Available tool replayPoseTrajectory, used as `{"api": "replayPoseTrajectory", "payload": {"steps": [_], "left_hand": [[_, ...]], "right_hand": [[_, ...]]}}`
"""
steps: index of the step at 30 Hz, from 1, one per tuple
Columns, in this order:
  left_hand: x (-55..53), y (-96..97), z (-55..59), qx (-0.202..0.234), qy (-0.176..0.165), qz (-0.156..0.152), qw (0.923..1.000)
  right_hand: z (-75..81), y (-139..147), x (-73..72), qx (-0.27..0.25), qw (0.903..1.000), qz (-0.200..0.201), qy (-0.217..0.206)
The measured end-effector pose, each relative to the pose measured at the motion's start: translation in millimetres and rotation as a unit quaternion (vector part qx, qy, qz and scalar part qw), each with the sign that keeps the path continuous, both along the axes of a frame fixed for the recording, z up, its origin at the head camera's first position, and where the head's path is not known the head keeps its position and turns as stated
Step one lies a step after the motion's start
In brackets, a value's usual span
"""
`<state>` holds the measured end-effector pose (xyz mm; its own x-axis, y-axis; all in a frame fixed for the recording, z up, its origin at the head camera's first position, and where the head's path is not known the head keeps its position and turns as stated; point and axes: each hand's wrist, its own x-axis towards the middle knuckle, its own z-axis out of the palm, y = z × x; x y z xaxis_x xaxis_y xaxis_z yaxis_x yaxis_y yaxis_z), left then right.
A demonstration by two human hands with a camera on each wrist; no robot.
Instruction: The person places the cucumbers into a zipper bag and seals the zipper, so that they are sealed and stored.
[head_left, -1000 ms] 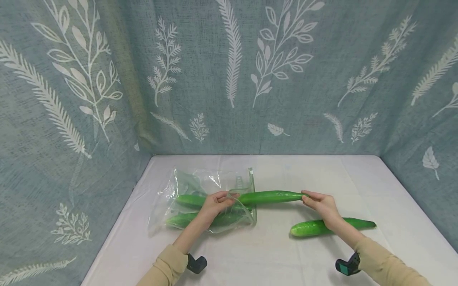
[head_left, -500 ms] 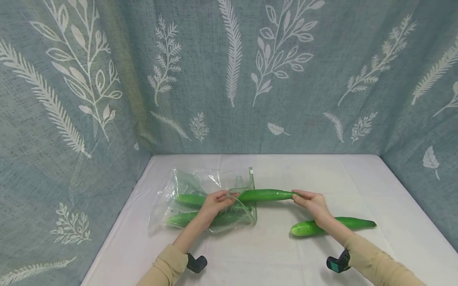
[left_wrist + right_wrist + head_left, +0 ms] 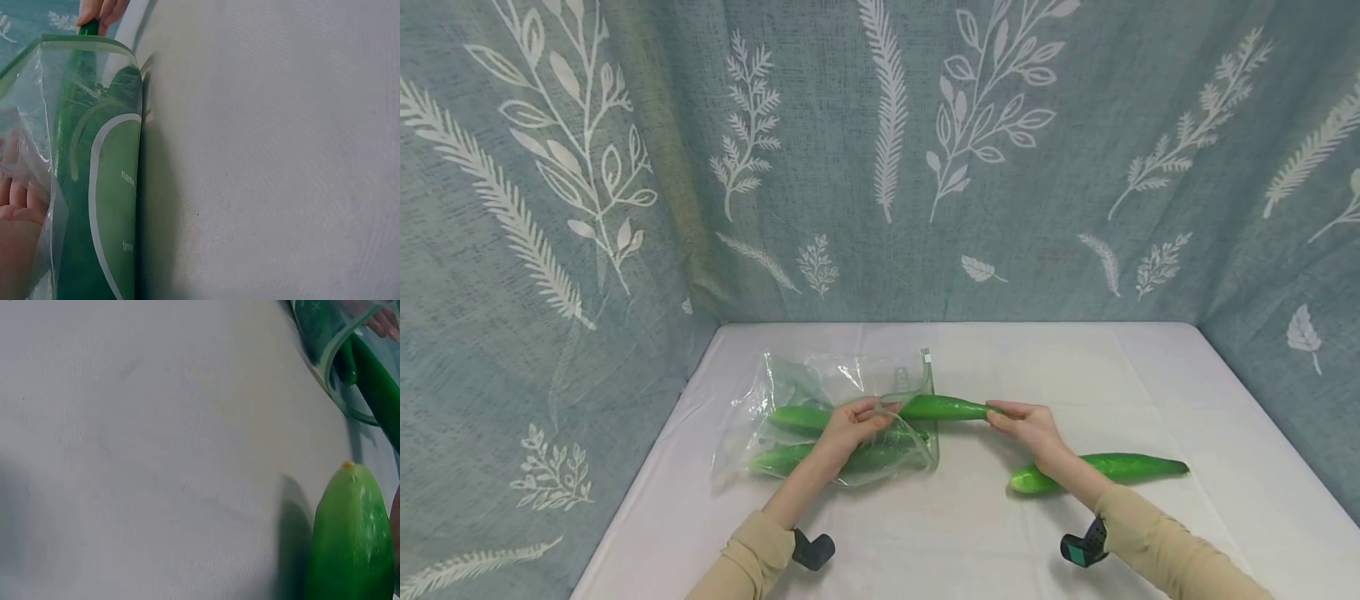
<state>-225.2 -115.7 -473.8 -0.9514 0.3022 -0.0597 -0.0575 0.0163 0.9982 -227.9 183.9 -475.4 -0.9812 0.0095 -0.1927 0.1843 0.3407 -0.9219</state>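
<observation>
My right hand [image 3: 1028, 429] pinches the thin end of a cucumber [image 3: 942, 407], whose other end lies inside a clear zip bag [image 3: 842, 375]. At the mouth of that bag, my left hand [image 3: 850, 429] holds the plastic edge between thumb and fingers. Two more cucumbers lie within the bag, one farther back [image 3: 796, 419] and one nearer [image 3: 876, 465], both seen through the film. The left wrist view shows the bag's green label [image 3: 119, 187] with "name" and "time" printed on it. Part of the cucumber going in is hidden behind my left fingers.
Another cucumber [image 3: 1135, 467] lies on the white-covered table [image 3: 970, 533], under my right forearm; its pale end [image 3: 351, 487] is close in the right wrist view. Blue-green curtains [image 3: 850, 275] with white leaf prints rise behind the table and at both sides.
My right hand has moved left, sliding the cucumber deeper into the bag, so less of it sticks out. My left hand and the bag have stayed in place.
</observation>
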Motion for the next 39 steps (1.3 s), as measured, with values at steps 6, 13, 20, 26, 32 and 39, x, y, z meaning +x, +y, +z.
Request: {"api": "replayPoseTrajectory", "payload": {"steps": [6, 13, 20, 26, 32, 39], "left_hand": [[-0.4, 0.3, -0.6, -0.001, -0.005, 0.001, 1.0], [0.5, 0.4, 1.7, 0.005, -0.011, 0.003, 0.9999], [0.1, 0.2, 1.3, 0.004, -0.007, -0.003, 1.0], [-0.6, 0.1, -0.3, 0.003, -0.002, -0.004, 1.0], [0.0, 0.0, 0.6, -0.001, -0.011, -0.002, 0.9999], [1.6, 0.7, 2.0, -0.014, -0.008, 0.003, 0.9999]], "right_hand": [[-4.4, -12, -3.3, 0.013, 0.9998, 0.015, 0.009], [-9.4, -30, -7.2, 0.036, 0.9984, 0.034, 0.028], [-10.6, -48, -10.1, 0.03, 0.9981, 0.036, 0.04], [-11.0, -59, -10.1, 0.015, 0.9981, 0.041, 0.044], [-11.9, -66, -11.5, 0.014, 0.9972, 0.048, 0.056], [-11.8, -74, -15.6, 0.015, 0.9929, 0.068, 0.096]]}}
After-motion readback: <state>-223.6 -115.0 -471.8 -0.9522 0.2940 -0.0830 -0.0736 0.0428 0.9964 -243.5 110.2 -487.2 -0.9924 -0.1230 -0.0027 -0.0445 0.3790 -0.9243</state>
